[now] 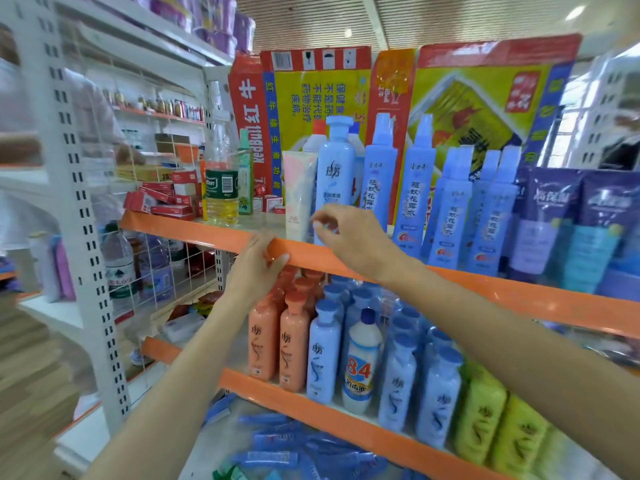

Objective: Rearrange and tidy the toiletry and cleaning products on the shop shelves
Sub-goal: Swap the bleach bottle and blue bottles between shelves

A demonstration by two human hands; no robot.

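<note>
Reaching in from the bottom of the frame, both bare forearms angled up toward the frame centre. Left hand [258, 263] gripped the orange front edge of the upper shelf [214, 233], fingers curled together over the lip, thumb under it. Right hand [349, 237] sat just right of it, above the same edge, fingers bent with the tips drawn close at the base of the tall pale-blue shampoo bottle [335, 178]; blur made it impossible to tell whether they pinched the bottle or only touched it. Lower centre, on the middle shelf [311, 407]: two orange shampoo bottles [278, 344] at the front left, then blue shampoo bottles [398, 386] in rows, a white "84" disinfectant bottle [362, 365] standing between them, green bottles [498, 420] at lower right. Bottom centre: blue tubes [277, 441] lying flat on the lowest shelf. On the upper shelf, a white-pink tube [298, 192] stood upright just left of the pale-blue bottle, a clear bottle with yellow liquid [221, 181] further left, small red boxes [162, 199] beyond that. Right of centre: blue spray bottles [453, 206] in a row, then purple refill pouches [575, 220] at the right edge. Behind it all, upper centre, flattened red-and-yellow cartons [450, 91] stood as a backing. Upper left: purple packs [214, 19] on the top shelf.
</note>
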